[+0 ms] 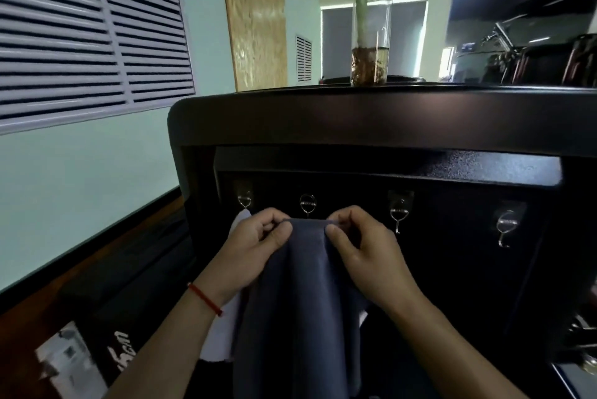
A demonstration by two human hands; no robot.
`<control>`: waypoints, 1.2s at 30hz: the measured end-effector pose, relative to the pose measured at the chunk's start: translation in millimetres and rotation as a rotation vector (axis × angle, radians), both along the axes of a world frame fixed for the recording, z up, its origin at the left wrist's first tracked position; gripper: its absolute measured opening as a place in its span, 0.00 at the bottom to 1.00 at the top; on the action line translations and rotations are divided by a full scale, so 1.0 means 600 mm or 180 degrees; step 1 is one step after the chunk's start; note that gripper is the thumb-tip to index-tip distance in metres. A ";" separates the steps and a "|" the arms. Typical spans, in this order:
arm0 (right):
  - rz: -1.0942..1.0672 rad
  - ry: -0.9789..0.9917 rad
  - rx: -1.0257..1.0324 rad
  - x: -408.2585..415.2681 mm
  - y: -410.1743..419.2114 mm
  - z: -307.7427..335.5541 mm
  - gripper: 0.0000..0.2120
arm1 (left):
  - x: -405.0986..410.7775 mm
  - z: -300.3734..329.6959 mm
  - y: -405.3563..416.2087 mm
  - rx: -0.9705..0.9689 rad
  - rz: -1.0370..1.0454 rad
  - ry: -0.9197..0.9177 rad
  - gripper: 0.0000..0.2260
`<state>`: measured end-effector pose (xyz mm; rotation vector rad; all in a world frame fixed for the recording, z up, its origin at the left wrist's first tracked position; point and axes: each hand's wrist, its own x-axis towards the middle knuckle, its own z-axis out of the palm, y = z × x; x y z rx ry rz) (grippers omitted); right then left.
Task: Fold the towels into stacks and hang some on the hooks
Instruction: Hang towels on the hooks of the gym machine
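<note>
While both hands work at the top edge of a dark grey towel [297, 295], the cloth hangs straight down between the forearms toward six o'clock. The left hand [255, 243] pinches the hem at its nine o'clock end, thumb and forefinger closed on the fabric with the other fingers curled. The right hand [361, 246] pinches the hem at the three o'clock end in the same way, thumb pressed against the cloth. A red string bracelet [205, 298] circles the left wrist.

Just above the stretched hem, at twelve o'clock from it, sits the second hook [307, 204] of a row of four metal hooks fixed to a black panel [452, 269]. Whether the towel already touches that hook cannot be told. At ten o'clock from the left hand, the first hook [244, 198] carries a white towel [223, 330], which hangs behind the left hand and wrist. The third hook [399, 214] and the fourth hook [506, 227] lie toward three o'clock, both bare.

On the ledge above the panel, at twelve o'clock, a glass vase [370, 53] holds a green plant stem. A white louvred vent [90, 36] fills the wall at ten o'clock.
</note>
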<state>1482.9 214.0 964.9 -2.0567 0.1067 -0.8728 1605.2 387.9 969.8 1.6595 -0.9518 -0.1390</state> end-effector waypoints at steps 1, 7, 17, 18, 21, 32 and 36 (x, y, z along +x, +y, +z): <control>-0.0317 -0.0121 -0.0276 0.011 0.003 0.001 0.05 | 0.017 -0.001 -0.011 0.0043 0.0209 -0.0208 0.05; -0.1487 -0.0105 -0.2183 0.049 0.028 -0.027 0.11 | 0.023 -0.050 -0.076 -0.0448 0.1540 -0.0899 0.06; -0.2372 -0.0048 -0.2227 0.042 0.065 -0.123 0.15 | -0.003 -0.159 -0.066 -0.0380 0.1599 -0.2040 0.17; -0.2303 -0.0013 -0.2202 0.038 0.067 -0.131 0.15 | -0.010 -0.167 -0.060 -0.0249 0.1585 -0.2121 0.18; -0.1564 -0.0081 -0.1108 0.037 0.071 -0.155 0.18 | -0.027 -0.193 -0.049 -0.0182 0.1289 -0.1732 0.19; -0.0587 0.0490 0.0509 -0.027 0.105 -0.214 0.13 | -0.065 -0.245 0.013 0.0086 0.0680 -0.1009 0.18; -0.1150 0.0959 -0.0037 -0.042 0.090 -0.263 0.14 | -0.068 -0.251 0.031 0.0048 0.1289 -0.1383 0.19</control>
